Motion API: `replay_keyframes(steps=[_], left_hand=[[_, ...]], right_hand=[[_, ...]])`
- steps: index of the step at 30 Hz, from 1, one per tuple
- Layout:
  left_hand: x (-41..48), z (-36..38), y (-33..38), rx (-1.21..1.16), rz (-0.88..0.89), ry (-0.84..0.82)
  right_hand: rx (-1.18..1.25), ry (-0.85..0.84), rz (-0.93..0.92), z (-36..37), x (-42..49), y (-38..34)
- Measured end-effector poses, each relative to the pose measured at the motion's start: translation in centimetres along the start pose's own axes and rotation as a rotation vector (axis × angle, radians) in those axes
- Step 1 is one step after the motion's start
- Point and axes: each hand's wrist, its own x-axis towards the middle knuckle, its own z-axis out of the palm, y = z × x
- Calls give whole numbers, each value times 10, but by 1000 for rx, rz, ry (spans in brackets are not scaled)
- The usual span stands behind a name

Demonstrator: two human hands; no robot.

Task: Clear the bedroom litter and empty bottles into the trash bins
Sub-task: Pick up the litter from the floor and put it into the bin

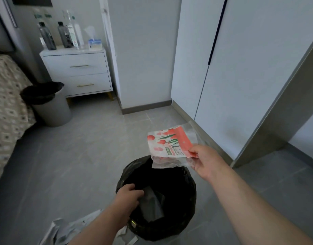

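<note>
A bin lined with a black bag (178,218) stands on the floor right below me. My right hand (206,160) pinches a clear plastic wrapper with a red tulip print (168,145) and holds it over the bin's far rim. My left hand (128,197) is at the bin's near-left rim, fingers curled over a grey plastic piece (151,204) that sits inside the bag. Several bottles (63,35) stand on a white nightstand (76,68) at the back left.
A second grey bin with a black liner (51,110) stands between the bed (7,106) and the nightstand. Crumpled white wrappers (67,230) lie on the floor by my left forearm. A tissue box (95,44) sits on the nightstand. White wardrobe doors (240,68) fill the right.
</note>
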Motion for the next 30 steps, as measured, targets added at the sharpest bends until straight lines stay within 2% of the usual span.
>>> replay_keyframes(steps=[4, 7, 11, 16, 21, 24, 28, 30], left_hand=[[-6, -26, -1, 115, 146, 128], [-7, -39, -6, 305, 278, 187], [-5, -40, -10, 618, 331, 120], [-1, -36, -22, 844, 388, 10], [-2, -46, -40, 790, 434, -85], [-2, -47, -47, 808, 474, -57], [2, -45, -49, 763, 494, -35], [4, -45, -50, 751, 494, -29]], right_hand=[[-69, 13, -8, 0, -6, 2], [-92, 17, 10, -2, -5, 7], [-186, 21, 41, 0, 0, 21], [-417, -20, 57, 1, 15, 49], [-631, -54, 101, -5, 23, 83], [-783, -59, 120, -8, 27, 100], [-1020, 57, -31, 4, 37, 112], [-1251, 133, -146, 15, 38, 119]])
